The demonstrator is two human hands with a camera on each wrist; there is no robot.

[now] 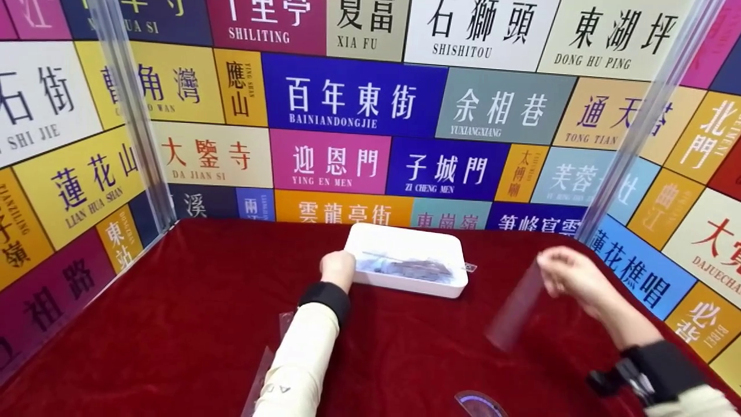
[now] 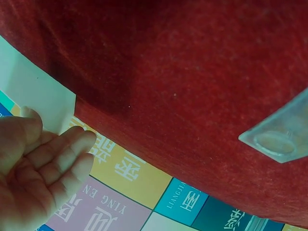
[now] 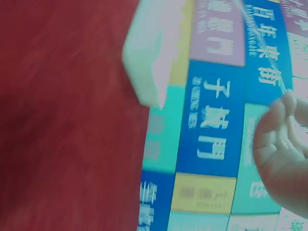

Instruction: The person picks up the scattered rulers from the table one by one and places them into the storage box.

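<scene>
A white rounded box (image 1: 405,237) stands at the far side of the red cloth, with a grey-blue patch across its top. My left hand (image 1: 337,269) grips its left end; in the left wrist view, thumb and half-bent fingers (image 2: 60,161) lie at the box's corner (image 2: 45,98). To the right, my right hand (image 1: 570,277) pinches one end of a clear ruler-like strip (image 1: 515,310), which hangs slanting down, blurred. The right wrist view shows the thumb and forefinger of this hand (image 3: 279,144) together at the strip's end.
A clear protractor (image 1: 479,403) with a purple arc lies at the near edge. Clear pieces (image 1: 259,376) show beside the left sleeve; one, in the left wrist view, is a pointed plate (image 2: 284,130) with a round hole. A printed wall (image 1: 356,95) encloses the red cloth (image 1: 173,324).
</scene>
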